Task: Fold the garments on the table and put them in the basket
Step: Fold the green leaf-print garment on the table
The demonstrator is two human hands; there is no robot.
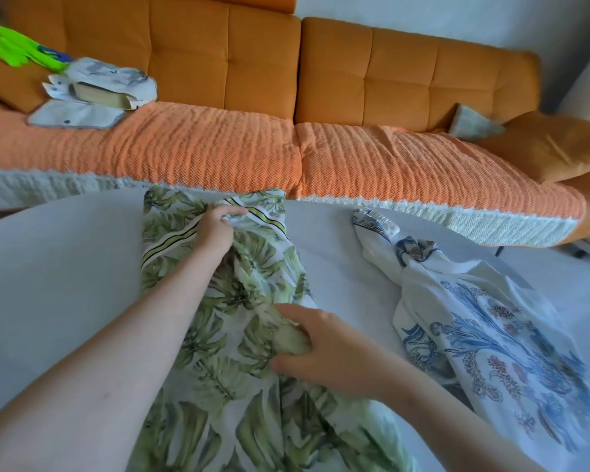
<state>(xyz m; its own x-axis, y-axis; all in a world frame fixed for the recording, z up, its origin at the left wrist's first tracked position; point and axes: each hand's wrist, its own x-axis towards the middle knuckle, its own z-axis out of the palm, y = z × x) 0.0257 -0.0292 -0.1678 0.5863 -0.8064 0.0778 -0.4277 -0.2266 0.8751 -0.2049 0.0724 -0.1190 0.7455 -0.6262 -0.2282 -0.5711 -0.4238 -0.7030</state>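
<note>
The near end of the green leaf-print garment (225, 403) runs out of view at the table's (48, 284) near edge, and both forearms cover part of it. It lies on the middle of the table, with its long axis running from the near edge to the far edge and leaning slightly left as it goes. The right hand (324, 345) sits about midway along it, palm down, with thumb and fingers closed on a bunched fold of the cloth. Farther on, the left hand (215, 229) reaches out on a straight arm, its fingers curled round a gather of fabric beside a yellow-and-black striped band near the garment's far end.

Toward the right edge lies a crumpled white garment with blue floral print (491, 335), set apart from the green one by bare table; the right forearm hides its near inner corner.

Beyond the far edge stands an orange sofa (389, 80) with a textured cover (184, 141). On the sofa are a cushion (552, 148) and a book (99, 93) lying among pale cloth pieces too blurred to make out.
</note>
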